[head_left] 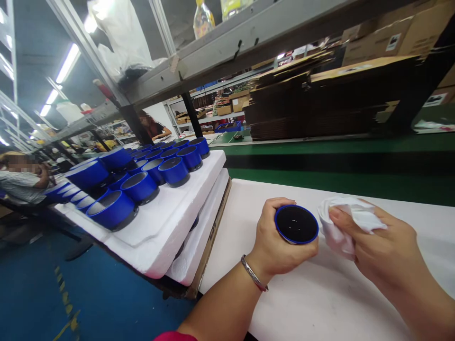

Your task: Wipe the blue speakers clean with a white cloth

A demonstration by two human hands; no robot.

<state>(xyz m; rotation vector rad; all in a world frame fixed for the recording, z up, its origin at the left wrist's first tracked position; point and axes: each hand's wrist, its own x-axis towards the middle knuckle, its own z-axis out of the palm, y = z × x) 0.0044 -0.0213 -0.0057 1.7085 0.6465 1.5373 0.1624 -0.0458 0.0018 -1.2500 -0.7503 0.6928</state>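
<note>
My left hand point(275, 246) grips a small round blue speaker point(296, 224) with a black top face, held just above the white table top point(295, 303). A metal bracelet circles that wrist. My right hand point(384, 253) is closed on a crumpled white cloth point(337, 227), which touches the speaker's right side. To the left, several more blue speakers point(142, 177) stand in rows on a white foam tray point(170, 222).
The foam tray rests on a second foam slab point(204, 227) and cardboard at the table's left edge. A green conveyor belt point(337, 182) runs behind the table. Stacked flat cartons point(320, 94) sit beyond it. Two people sit at the far left. A metal shelf point(249, 33) hangs overhead.
</note>
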